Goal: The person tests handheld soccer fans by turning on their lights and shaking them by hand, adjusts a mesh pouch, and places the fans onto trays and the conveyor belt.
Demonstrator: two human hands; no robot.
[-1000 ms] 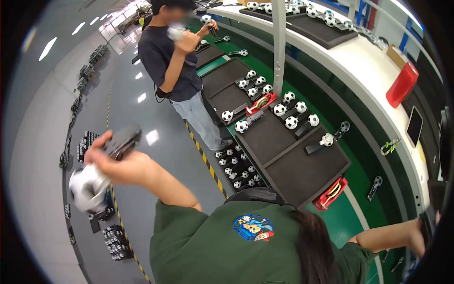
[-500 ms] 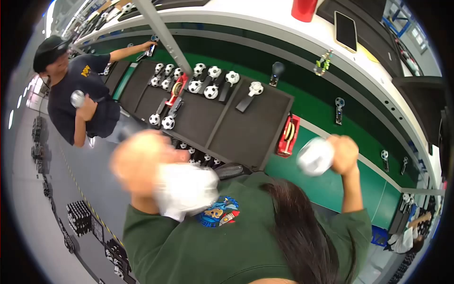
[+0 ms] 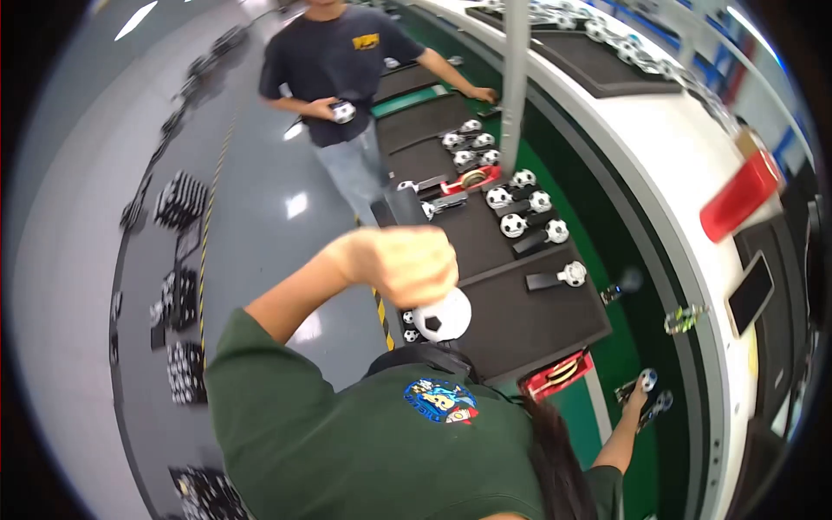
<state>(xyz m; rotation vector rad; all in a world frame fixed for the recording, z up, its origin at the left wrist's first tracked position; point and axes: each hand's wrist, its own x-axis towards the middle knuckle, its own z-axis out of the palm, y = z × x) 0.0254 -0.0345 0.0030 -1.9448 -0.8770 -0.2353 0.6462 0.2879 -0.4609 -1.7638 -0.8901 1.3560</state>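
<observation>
My left hand [image 3: 403, 264], raised in front of my chest and blurred, is closed around a black-handled device with a soccer-ball head [image 3: 444, 314]. The ball hangs below my fist; the dark handle [image 3: 399, 206] sticks out above it. On the right, my right hand [image 3: 638, 399] reaches onto the green belt [image 3: 646, 468]. Its fingers appear closed on a similar device with a bluish ball [image 3: 648, 379], partly hidden by the hand. Right beside it lies another such device [image 3: 663, 401].
Dark trays [image 3: 520, 321] carry several soccer-ball devices. Red tape dispensers [image 3: 559, 375] sit by the trays. A co-worker [image 3: 325, 69] stands ahead holding a ball device. A metal post [image 3: 514, 87], a white shelf [image 3: 641, 130], a phone [image 3: 750, 295] and a red object [image 3: 739, 195] are around.
The view has turned to the right. My right hand has gone from holding a blurred white ball in the air down to the belt. My left hand still holds its ball device.
</observation>
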